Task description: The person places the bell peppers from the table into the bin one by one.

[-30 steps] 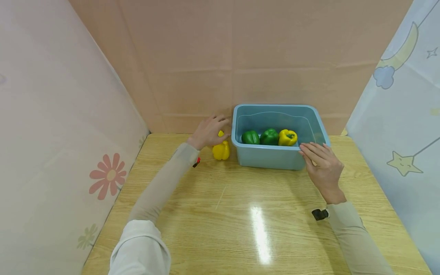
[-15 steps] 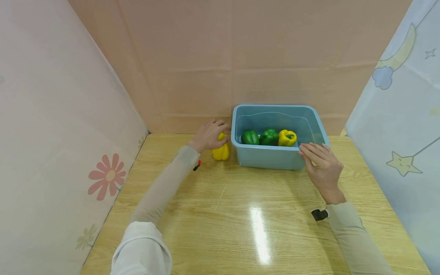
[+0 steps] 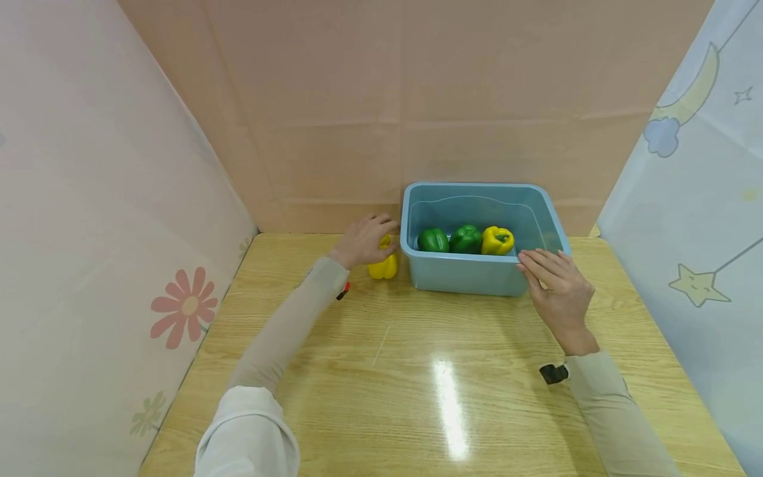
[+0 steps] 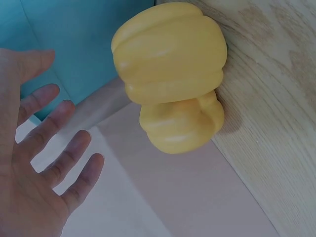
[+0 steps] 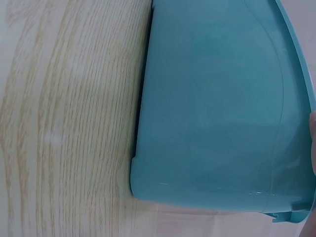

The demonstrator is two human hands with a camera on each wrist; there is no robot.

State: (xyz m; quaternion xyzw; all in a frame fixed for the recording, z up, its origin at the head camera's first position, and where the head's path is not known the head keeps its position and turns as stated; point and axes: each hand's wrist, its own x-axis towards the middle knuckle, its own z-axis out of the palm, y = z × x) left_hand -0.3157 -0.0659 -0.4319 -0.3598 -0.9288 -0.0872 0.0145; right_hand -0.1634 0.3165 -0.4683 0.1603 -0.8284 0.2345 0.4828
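My left hand (image 3: 363, 240) hovers over two yellow bell peppers on the table, left of the blue bin. In the left wrist view, its fingers are spread, with a visible gap to the nearer yellow bell pepper (image 4: 170, 52). The other yellow bell pepper (image 4: 180, 128) sits against it, partly hidden. My right hand (image 3: 559, 288) holds the front right rim of the blue bin (image 3: 465, 275), fingers over the edge and thumb on the outer side. Inside the bin lie a green bell pepper (image 3: 432, 240), a second green bell pepper (image 3: 466, 240) and a yellow bell pepper (image 3: 497, 240) in a row.
The wooden table (image 3: 381, 397) meets a tan backdrop (image 3: 334, 119) right behind the bin. Printed panels stand at left (image 3: 95, 199) and right. A small black and red piece (image 3: 343, 291) shows by the left wrist, and a black device (image 3: 554, 374) by the right.
My left hand has come slightly down and toward me over the yellow bell peppers, covering more of them in the head view. The right hand stays on the bin's rim.
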